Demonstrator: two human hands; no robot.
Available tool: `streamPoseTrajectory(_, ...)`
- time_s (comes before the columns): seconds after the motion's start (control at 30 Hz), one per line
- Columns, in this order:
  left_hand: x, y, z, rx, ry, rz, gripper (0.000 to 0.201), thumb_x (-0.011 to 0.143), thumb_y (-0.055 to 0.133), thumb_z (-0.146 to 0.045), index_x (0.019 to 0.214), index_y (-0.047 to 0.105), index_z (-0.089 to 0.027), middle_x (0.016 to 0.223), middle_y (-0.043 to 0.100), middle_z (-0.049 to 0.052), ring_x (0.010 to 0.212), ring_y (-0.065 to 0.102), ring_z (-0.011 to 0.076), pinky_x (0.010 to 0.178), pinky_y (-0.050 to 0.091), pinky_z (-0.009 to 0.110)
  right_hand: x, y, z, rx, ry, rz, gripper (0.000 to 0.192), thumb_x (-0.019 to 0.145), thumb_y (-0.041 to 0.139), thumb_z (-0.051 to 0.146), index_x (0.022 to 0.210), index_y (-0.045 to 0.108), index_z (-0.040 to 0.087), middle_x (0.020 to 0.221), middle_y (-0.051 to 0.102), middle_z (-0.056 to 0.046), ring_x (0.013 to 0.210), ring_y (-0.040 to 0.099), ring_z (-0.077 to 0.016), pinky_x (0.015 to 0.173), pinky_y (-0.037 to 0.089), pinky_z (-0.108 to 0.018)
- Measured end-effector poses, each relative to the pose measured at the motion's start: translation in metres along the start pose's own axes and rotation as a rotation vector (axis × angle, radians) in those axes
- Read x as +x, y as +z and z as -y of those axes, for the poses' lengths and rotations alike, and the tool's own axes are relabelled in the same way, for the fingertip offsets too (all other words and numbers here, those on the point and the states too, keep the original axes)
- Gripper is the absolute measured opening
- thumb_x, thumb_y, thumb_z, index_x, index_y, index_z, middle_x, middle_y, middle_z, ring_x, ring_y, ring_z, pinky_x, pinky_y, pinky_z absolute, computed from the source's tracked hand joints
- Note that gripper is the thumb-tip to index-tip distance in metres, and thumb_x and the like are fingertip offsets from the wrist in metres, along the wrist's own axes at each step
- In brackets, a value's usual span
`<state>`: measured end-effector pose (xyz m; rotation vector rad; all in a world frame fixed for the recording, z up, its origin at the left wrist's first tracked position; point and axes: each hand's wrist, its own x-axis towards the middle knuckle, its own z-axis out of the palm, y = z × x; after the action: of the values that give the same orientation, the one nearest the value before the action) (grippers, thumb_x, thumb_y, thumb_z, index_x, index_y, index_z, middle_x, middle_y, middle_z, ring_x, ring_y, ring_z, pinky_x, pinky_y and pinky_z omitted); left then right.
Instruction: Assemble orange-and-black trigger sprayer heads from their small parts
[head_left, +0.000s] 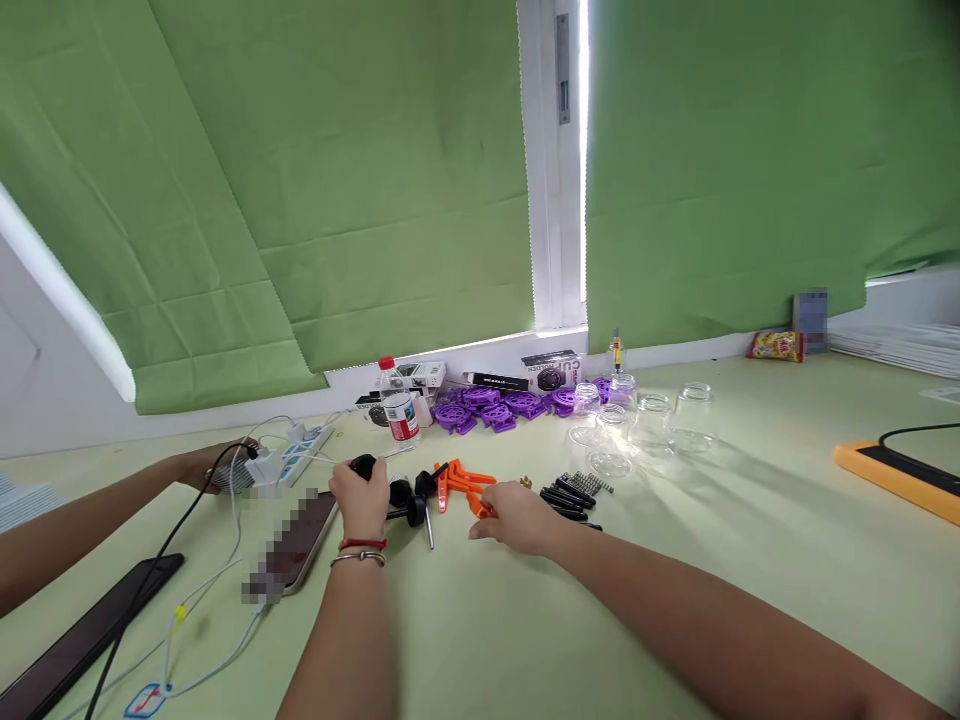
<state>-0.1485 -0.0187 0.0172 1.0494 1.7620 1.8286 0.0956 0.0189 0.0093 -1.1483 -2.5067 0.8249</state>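
The left hand grips a black round-knobbed plastic part, knob pointing away. The right hand, loosely curled, touches orange flat plastic clips lying lengthwise left-right on the pale green worktop.

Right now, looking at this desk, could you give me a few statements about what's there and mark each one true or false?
1. The left hand is closed around a black knobbed part. True.
2. The right hand rests on the clear glass jars. False: it lies by the orange plastic pieces; the clear glass jars stand apart, farther back to the right.
3. A water bottle with a red cap stands upright near the wall. True.
4. The purple parts are stacked in front of the person's wrists. False: they lie at the back, near the window ledge.
5. Another person's hand reaches in from the left by the power strip. True.
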Motion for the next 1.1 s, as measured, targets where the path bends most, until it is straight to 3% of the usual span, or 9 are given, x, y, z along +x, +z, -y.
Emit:
streamPoseTrajectory(0.07, 0.0, 0.003, 0.006, 0.344, 0.035, -0.189, 0.044, 0.063, 0.071, -0.033, 0.087, 0.036, -0.021, 0.1, 0.048, 0.012, 0.116, 0.037, 0.0381, 0.087, 0.04, 0.044, 0.01, 0.003, 0.014, -0.225, -0.002, 0.008, 0.029, 0.07, 0.068, 0.045, 0.067, 0.058, 0.018, 0.073, 0.063, -0.004, 0.073, 0.061, -0.0205, 0.056, 0.039, -0.026)
streamPoseTrajectory(0.13, 0.0, 0.007, 0.009, 0.556, 0.019, -0.241, 0.045, 0.061, 0.071, -0.034, 0.09, 0.04, -0.017, 0.108, 0.046, 0.02, 0.122, 0.031, 0.0428, 0.094, 0.035, 0.05, 0.022, 0.008, 0.024, -0.349, 0.02, 0.044, 0.027, 0.07, 0.068, 0.045, 0.07, 0.063, 0.019, 0.077, 0.065, -0.005, 0.078, 0.063, -0.0229, 0.059, 0.041, -0.027)
streamPoseTrajectory(0.37, -0.001, 0.012, 0.012, 0.793, -0.036, -0.131, 0.055, 0.066, 0.064, -0.039, 0.108, 0.045, -0.007, 0.115, 0.047, 0.025, 0.119, 0.042, 0.038, 0.091, 0.04, 0.045, 0.057, 0.027, 0.028, -0.378, 0.029, 0.002, 0.023, 0.073, 0.069, 0.039, 0.079, 0.068, 0.017, 0.084, 0.069, -0.009, 0.081, 0.065, -0.0246, 0.065, 0.046, -0.028)
streamPoseTrajectory(0.6, -0.003, 0.016, 0.011, 1.123, -0.059, -0.026, 0.053, 0.071, 0.054, -0.051, 0.103, 0.053, -0.009, 0.111, 0.053, 0.022, 0.113, 0.049, 0.0357, 0.086, 0.042, 0.04, 0.052, 0.029, 0.021, -0.338, -0.035, -0.085, 0.027, 0.082, 0.059, 0.036, 0.102, 0.063, 0.018, 0.104, 0.061, -0.009, 0.091, 0.062, -0.0224, 0.073, 0.047, -0.029)
streamPoseTrajectory(0.73, -0.007, 0.019, 0.008, 1.18, -0.083, -0.009, 0.052, 0.071, 0.053, -0.052, 0.103, 0.055, -0.012, 0.114, 0.053, 0.02, 0.107, 0.053, 0.0355, 0.082, 0.043, 0.041, 0.027, 0.01, 0.017, -0.228, -0.084, -0.172, 0.028, 0.086, 0.051, 0.037, 0.105, 0.06, 0.019, 0.11, 0.056, -0.008, 0.092, 0.06, -0.021, 0.077, 0.047, -0.031)
streamPoseTrajectory(0.9, -0.019, 0.024, -0.008, 1.229, -0.01, 0.003, 0.048, 0.073, 0.052, -0.048, 0.105, 0.055, -0.012, 0.113, 0.054, 0.019, 0.108, 0.052, 0.0344, 0.088, 0.039, 0.046, -0.038, -0.029, -0.014, -0.101, -0.144, -0.34, 0.04, 0.089, 0.043, 0.043, 0.12, 0.053, 0.02, 0.131, 0.046, -0.011, 0.101, 0.058, -0.0212, 0.085, 0.049, -0.033)
streamPoseTrajectory(1.0, -0.028, 0.025, -0.027, 1.195, 0.108, 0.049, 0.051, 0.074, 0.052, -0.047, 0.11, 0.053, -0.011, 0.115, 0.054, 0.019, 0.111, 0.051, 0.0327, 0.092, 0.037, 0.045, -0.084, -0.044, -0.054, -0.205, -0.046, -0.466, 0.054, 0.089, 0.039, 0.051, 0.134, 0.042, 0.023, 0.146, 0.031, -0.01, 0.13, 0.036, -0.0274, 0.101, 0.04, -0.04)
streamPoseTrajectory(1.1, -0.043, 0.022, -0.046, 1.124, 0.308, 0.112, 0.06, 0.078, 0.051, -0.048, 0.124, 0.045, -0.01, 0.127, 0.047, 0.021, 0.124, 0.041, 0.0316, 0.099, 0.032, 0.045, -0.123, -0.044, -0.099, -0.337, 0.12, -0.484, 0.065, 0.089, 0.031, 0.056, 0.146, 0.019, 0.027, 0.154, 0.012, -0.006, 0.139, 0.016, -0.0304, 0.107, 0.03, -0.05)
